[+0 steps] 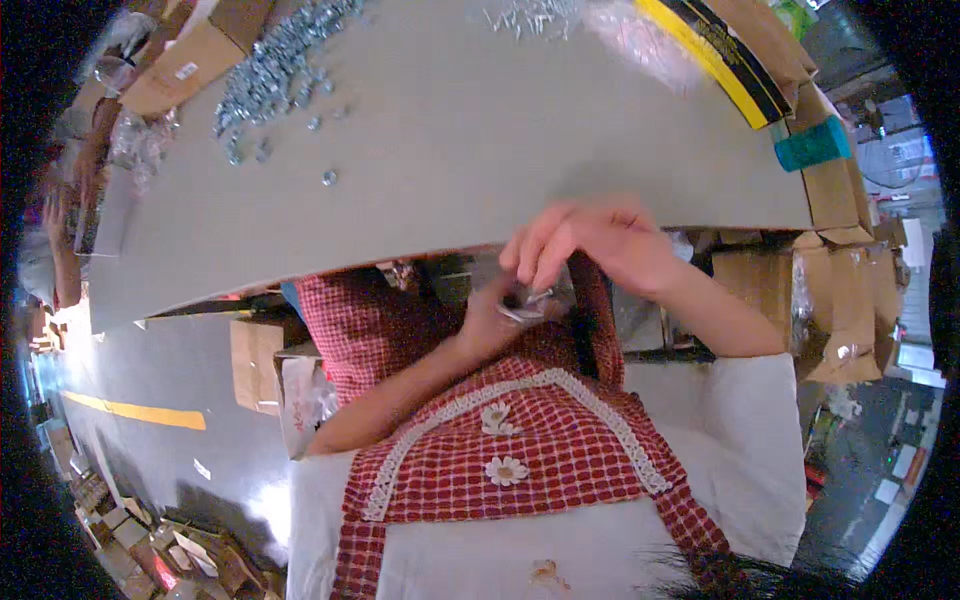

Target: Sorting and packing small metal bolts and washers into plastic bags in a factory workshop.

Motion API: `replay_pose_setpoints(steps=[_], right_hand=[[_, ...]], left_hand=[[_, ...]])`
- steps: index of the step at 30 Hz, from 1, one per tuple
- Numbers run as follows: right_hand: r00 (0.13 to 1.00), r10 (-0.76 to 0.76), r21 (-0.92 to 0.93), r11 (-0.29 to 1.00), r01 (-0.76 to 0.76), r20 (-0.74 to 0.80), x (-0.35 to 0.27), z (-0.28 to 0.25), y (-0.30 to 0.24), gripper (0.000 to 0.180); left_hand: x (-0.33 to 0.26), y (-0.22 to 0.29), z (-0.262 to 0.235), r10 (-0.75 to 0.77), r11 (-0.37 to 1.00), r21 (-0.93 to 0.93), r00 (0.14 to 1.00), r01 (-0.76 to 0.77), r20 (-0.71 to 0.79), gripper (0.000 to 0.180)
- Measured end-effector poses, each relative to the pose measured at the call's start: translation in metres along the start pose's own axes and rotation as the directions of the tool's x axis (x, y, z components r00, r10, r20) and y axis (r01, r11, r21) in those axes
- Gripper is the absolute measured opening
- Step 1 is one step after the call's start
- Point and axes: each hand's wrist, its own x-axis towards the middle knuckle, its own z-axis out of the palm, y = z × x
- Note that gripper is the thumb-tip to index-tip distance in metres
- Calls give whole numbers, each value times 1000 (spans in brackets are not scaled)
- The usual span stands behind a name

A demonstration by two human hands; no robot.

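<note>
My left hand (488,322), low in front of the apron and just below the table edge, is closed on a small clear plastic bag (552,302). Something whitish shows at the bag, too blurred to name. Over the bag hangs my right hand (600,240), its fingers bent downward and pressed together. Whether these fingertips hold a small part is hidden. On the grey table (450,150) at the far left lies a heap of small shiny metal nuts (290,70), with one loose nut (330,177) nearer to me. Small silvery screw-like pieces (530,15) lie at the far middle.
Clear plastic bags (640,40) lie by a yellow-and-black box edge (715,60) at the far right. A teal roll (812,146) sits at the right corner. Cardboard boxes (755,290) stand below. At the far left, another person's arm (66,250) shows near a carton (190,65).
</note>
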Motion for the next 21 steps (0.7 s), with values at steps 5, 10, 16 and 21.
replay_pose_setpoints(steps=[5,10,16,21], right_hand=[[966,-119,-22,993,117,-229,1,-4,1,36],[987,11,-201,979,-44,-163,1,2,5,25],[990,-22,-268,963,-17,-142,14,5,10,16],[983,-180,-608,778,160,28,29,22,6,17]], left_hand=[[10,-41,4,68,997,-41,997,-70,-44,57],[8,-48,5,-2,1000,27,996,-1,87,49],[1,-67,-17,347,920,144,929,-364,130,33],[-42,-38,-83,41,891,-453,997,-10,58,32]])
